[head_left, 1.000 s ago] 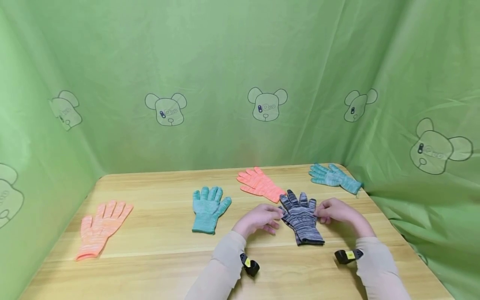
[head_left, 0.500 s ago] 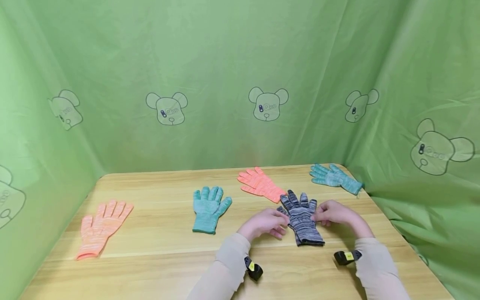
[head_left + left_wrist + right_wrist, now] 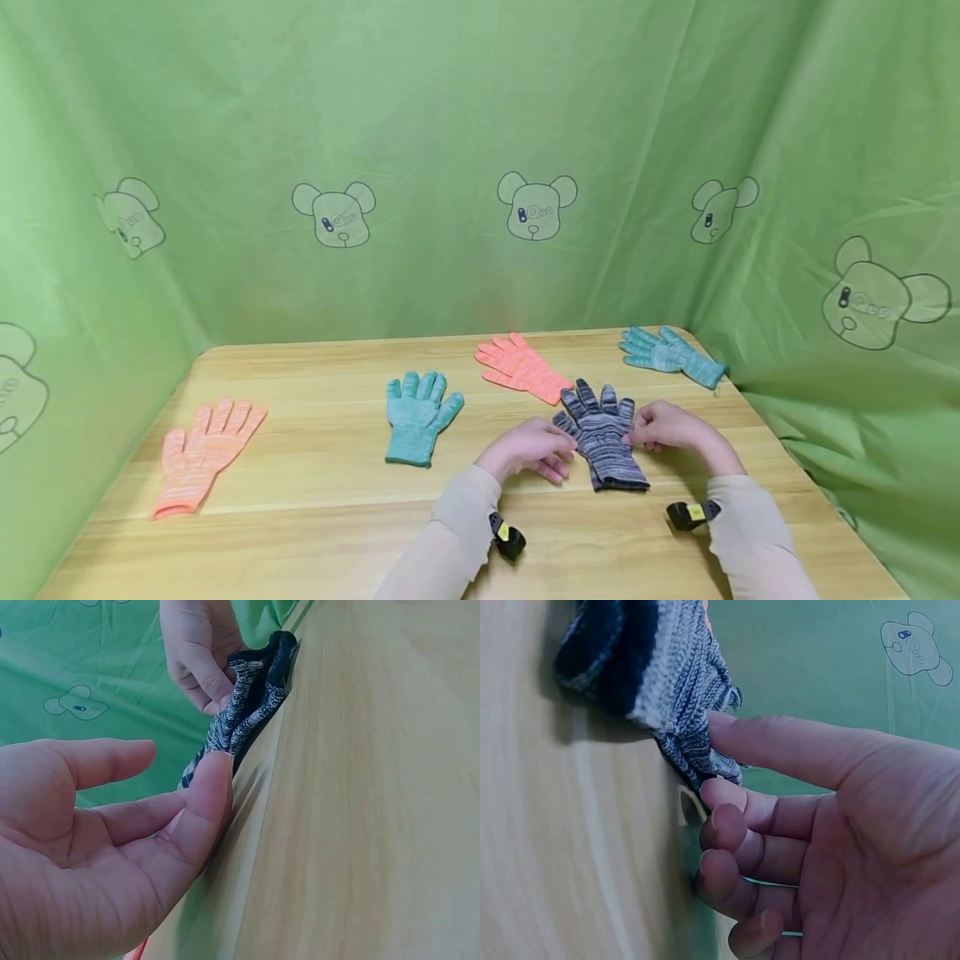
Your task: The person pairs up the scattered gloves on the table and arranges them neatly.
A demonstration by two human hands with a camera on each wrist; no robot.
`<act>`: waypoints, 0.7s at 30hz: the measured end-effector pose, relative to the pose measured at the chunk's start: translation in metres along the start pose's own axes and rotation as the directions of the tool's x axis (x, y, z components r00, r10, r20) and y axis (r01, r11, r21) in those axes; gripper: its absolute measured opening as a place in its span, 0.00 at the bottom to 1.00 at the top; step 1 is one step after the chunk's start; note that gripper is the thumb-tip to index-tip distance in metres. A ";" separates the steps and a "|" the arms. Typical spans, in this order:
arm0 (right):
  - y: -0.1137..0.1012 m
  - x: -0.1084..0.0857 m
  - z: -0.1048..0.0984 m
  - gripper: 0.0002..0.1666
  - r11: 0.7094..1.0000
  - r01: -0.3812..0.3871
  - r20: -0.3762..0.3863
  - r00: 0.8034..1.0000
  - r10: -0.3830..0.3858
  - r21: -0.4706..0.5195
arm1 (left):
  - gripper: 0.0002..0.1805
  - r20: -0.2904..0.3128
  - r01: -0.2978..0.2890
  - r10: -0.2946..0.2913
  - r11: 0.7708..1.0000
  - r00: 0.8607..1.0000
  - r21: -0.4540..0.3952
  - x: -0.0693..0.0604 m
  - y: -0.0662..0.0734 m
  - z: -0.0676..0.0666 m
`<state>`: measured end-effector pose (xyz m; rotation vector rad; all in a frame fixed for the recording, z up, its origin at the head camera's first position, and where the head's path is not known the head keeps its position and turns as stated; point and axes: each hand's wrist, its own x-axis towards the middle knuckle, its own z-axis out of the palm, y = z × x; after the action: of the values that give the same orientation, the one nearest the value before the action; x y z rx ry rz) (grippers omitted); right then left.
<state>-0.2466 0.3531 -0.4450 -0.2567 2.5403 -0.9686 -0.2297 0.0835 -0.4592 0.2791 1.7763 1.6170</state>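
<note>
A black-and-grey striped knit glove [image 3: 606, 442] lies on the wooden table, fingers pointing to the back. Its cuff gapes in two layers in the left wrist view. My left hand [image 3: 527, 448] touches the glove's left edge with its fingertips; in the left wrist view the thumb stands apart from the knit. On the opposite edge, my right hand [image 3: 670, 427] pinches the fabric between thumb and index finger, as the right wrist view shows, with the other fingers curled below.
Just behind lies a coral-pink glove [image 3: 523, 368]. One teal glove [image 3: 418, 419] is left of my hands, another teal glove [image 3: 672, 357] at the back right corner. An orange glove [image 3: 206, 458] lies far left. Green curtains [image 3: 435, 275] enclose the table [image 3: 315, 533].
My left hand has shifted slightly right along the striped glove's edge, and its thumb part now shows more. My right hand has moved slightly left onto the glove's edge.
</note>
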 end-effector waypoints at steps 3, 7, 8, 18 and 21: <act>0.000 -0.001 -0.001 0.16 1.000 -0.002 -0.001 1.000 0.002 -0.006 | 0.16 -0.001 -0.005 0.005 1.000 1.000 0.000 0.001 -0.001 0.000; -0.002 -0.004 -0.003 0.15 1.000 -0.017 -0.011 1.000 0.017 -0.012 | 0.18 -0.002 -0.027 0.027 1.000 1.000 -0.003 0.002 -0.001 -0.001; -0.002 -0.004 -0.004 0.15 1.000 -0.022 -0.015 1.000 0.022 -0.014 | 0.18 -0.005 -0.033 0.033 0.999 0.999 -0.005 0.001 -0.001 -0.001; -0.005 -0.009 -0.010 0.18 0.999 -0.042 -0.042 0.998 0.041 -0.024 | 0.19 -0.013 -0.091 0.091 0.996 0.996 0.014 -0.004 0.009 -0.002; -0.008 -0.012 -0.012 0.19 0.999 -0.039 -0.054 0.998 0.037 -0.034 | 0.19 -0.023 -0.108 0.109 0.994 0.994 0.028 -0.006 0.012 -0.002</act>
<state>-0.2408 0.3580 -0.4281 -0.1946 2.6027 -0.9298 -0.2301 0.0812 -0.4455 0.3754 1.8304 1.6797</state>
